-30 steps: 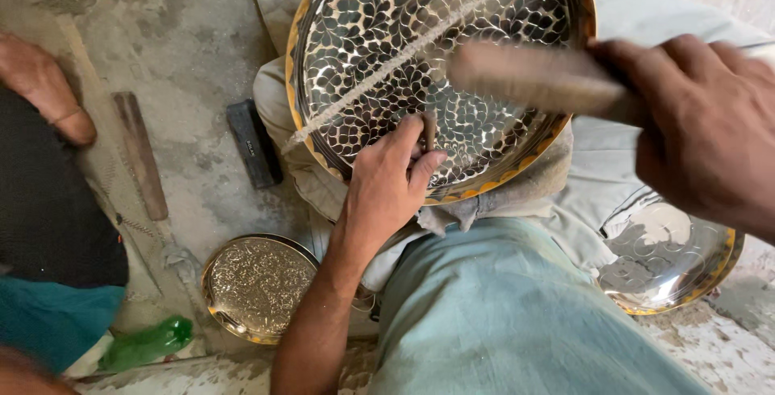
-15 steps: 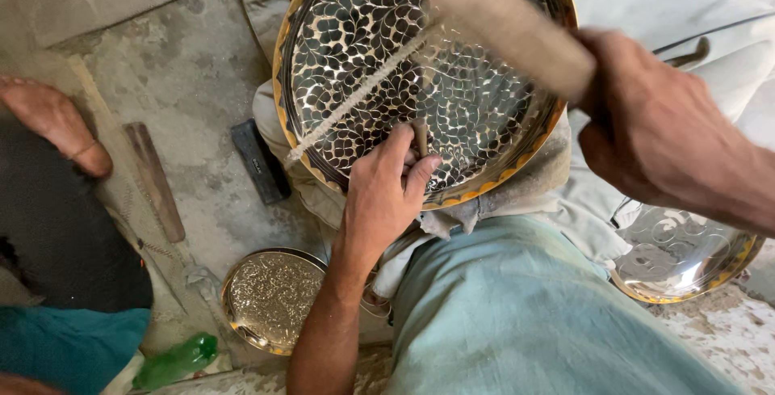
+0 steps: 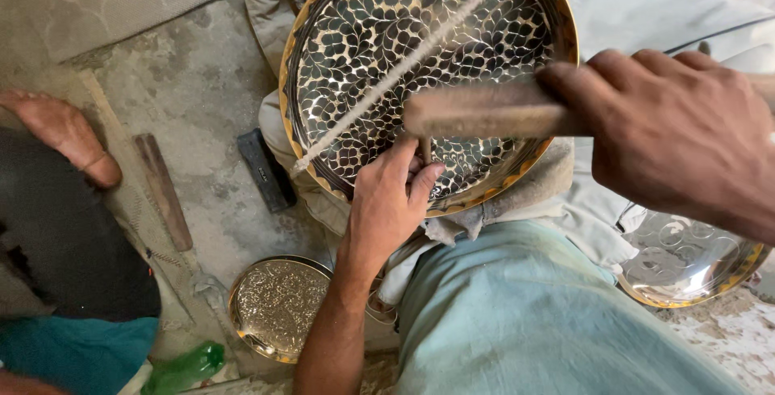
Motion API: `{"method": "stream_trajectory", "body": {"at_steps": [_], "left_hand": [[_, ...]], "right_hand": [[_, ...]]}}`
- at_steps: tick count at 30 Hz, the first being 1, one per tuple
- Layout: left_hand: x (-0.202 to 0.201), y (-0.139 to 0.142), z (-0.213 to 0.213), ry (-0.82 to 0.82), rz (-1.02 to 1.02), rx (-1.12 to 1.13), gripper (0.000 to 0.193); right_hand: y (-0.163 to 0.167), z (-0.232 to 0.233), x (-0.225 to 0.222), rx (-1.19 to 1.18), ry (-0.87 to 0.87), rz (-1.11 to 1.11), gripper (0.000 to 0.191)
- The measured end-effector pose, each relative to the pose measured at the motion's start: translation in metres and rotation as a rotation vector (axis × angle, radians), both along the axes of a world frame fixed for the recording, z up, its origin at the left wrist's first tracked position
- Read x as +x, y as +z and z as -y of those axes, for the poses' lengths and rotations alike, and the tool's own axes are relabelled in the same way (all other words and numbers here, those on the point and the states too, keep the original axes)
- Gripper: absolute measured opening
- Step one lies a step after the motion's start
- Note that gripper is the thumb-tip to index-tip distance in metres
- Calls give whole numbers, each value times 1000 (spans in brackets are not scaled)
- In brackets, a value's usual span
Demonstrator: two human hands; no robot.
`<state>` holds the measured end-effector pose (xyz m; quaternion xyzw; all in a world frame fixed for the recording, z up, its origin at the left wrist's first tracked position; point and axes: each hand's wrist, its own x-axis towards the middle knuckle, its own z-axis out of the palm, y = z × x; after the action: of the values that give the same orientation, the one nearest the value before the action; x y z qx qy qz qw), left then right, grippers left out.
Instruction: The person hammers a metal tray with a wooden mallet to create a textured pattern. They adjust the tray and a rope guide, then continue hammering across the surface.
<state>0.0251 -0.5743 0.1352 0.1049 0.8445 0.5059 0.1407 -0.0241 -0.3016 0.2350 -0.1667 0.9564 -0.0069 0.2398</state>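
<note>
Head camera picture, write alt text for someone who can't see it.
A left hand pinches a thin tool against a large round engraved metal tray on the person's lap, while the right hand holds a wooden mallet above it. A smaller brass dish lies on the floor.

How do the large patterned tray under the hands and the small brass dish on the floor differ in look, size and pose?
The large patterned tray is far wider than the small brass dish. The tray shows a dark ground with bright leaf shapes; the dish is golden all over with fine texture. The tray rests tilted on cloth at the person's lap, with a cord across it and the left hand on it; the dish lies flat and untouched. Both are round, with golden rims.
</note>
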Motion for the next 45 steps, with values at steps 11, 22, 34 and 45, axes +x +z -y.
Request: {"method": "stream_trajectory", "body": {"at_steps": [11,22,34,45], "left_hand": [[-1,0,0,-3,1,-14,34],[-1,3,-1,-7,25,-24,32],[-1,4,0,0,-28,-29,34],[9,3,-2,119,-98,51,25]], "right_hand": [[1,-2,10,90,-59,83,51],[4,0,14,160,-175,218,41],[5,0,9,506,68,318,39],[39,15,0,-255,-199,-179,59]]}}
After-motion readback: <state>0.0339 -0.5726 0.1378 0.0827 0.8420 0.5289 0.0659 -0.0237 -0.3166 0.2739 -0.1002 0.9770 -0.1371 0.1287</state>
